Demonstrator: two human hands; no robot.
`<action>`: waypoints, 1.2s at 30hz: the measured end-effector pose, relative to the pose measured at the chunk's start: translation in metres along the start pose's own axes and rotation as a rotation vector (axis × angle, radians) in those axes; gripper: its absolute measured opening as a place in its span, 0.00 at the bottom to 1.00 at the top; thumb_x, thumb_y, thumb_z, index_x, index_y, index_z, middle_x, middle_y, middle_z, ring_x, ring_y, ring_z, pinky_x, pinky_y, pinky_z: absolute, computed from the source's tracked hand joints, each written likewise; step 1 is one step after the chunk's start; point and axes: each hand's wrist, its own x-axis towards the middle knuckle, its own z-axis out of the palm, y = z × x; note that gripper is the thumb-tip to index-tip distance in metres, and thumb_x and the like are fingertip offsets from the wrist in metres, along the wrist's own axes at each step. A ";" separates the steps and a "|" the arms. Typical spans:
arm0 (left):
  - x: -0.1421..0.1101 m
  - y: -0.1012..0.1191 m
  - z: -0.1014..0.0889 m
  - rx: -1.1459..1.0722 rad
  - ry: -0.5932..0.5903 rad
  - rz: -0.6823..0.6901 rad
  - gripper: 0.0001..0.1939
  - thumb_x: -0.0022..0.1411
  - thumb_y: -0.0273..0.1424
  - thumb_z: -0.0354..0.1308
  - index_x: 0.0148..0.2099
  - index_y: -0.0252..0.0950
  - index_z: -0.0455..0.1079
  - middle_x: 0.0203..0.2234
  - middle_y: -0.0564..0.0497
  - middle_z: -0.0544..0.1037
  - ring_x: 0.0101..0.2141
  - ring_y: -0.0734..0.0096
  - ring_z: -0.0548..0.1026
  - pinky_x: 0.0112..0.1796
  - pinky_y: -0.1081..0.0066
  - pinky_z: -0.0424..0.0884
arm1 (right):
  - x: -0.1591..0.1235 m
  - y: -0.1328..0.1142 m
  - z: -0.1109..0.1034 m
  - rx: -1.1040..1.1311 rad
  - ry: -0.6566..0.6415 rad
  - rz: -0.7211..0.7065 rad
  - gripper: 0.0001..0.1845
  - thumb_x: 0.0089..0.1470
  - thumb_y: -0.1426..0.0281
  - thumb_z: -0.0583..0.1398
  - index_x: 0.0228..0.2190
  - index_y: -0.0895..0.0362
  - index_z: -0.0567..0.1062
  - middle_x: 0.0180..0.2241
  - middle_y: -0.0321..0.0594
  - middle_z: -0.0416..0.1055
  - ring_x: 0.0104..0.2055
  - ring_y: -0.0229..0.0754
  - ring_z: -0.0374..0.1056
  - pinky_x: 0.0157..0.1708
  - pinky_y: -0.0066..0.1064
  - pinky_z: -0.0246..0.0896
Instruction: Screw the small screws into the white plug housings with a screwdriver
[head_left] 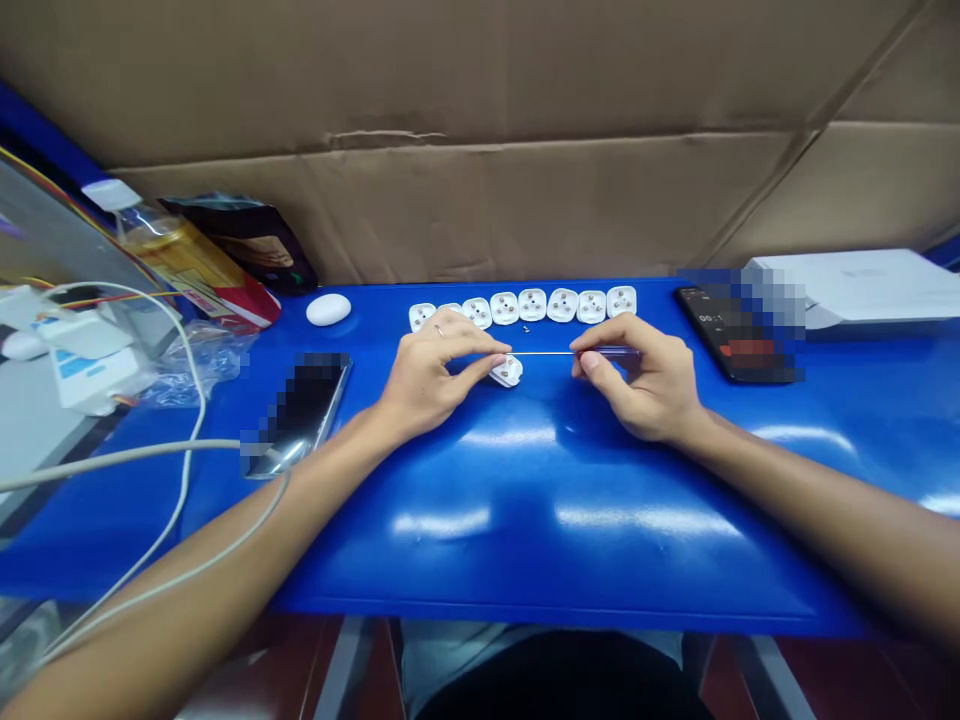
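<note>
My right hand [637, 375] grips the handle of a thin screwdriver [544, 353], its metal shaft pointing left. At the shaft's tip, the thumb and forefinger of my left hand [442, 370] are pinched together. Whatever lies between those fingertips is too small to make out. Just below them is a white plastic plug housing [510, 372] with metal contacts inside, partly covered by my left thumb; whether the hidden fingers hold it, I cannot tell. Behind my hands runs a row of several similar white housings [532, 304]. Tiny metal pieces [526, 328] lie in front of that row.
On the blue table [525, 560], a phone [739, 340] and a white box [862, 285] are at right. At left are another phone [300, 410], a white oval case [328, 310], a bottle [187, 255] and a dark pouch [255, 240]. White cables [187, 450] cross my left forearm.
</note>
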 end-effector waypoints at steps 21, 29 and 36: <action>0.001 -0.003 -0.002 0.108 -0.187 -0.118 0.26 0.64 0.44 0.73 0.59 0.37 0.80 0.50 0.45 0.85 0.48 0.56 0.82 0.52 0.60 0.76 | 0.002 0.008 0.002 -0.048 -0.025 0.017 0.01 0.66 0.68 0.63 0.39 0.51 0.77 0.32 0.37 0.80 0.31 0.44 0.78 0.35 0.37 0.72; 0.001 -0.004 -0.001 0.092 -0.205 -0.129 0.21 0.65 0.43 0.71 0.55 0.37 0.82 0.48 0.46 0.87 0.48 0.55 0.84 0.50 0.61 0.76 | -0.001 0.011 0.002 -0.114 -0.047 -0.054 0.02 0.65 0.69 0.64 0.40 0.50 0.77 0.36 0.38 0.83 0.35 0.46 0.80 0.36 0.38 0.73; 0.001 -0.004 -0.001 0.127 -0.194 -0.093 0.22 0.66 0.41 0.71 0.57 0.35 0.83 0.48 0.44 0.87 0.48 0.54 0.84 0.51 0.61 0.76 | -0.002 0.012 0.002 -0.120 -0.018 -0.090 0.03 0.65 0.70 0.63 0.41 0.50 0.78 0.37 0.38 0.83 0.35 0.46 0.81 0.37 0.38 0.75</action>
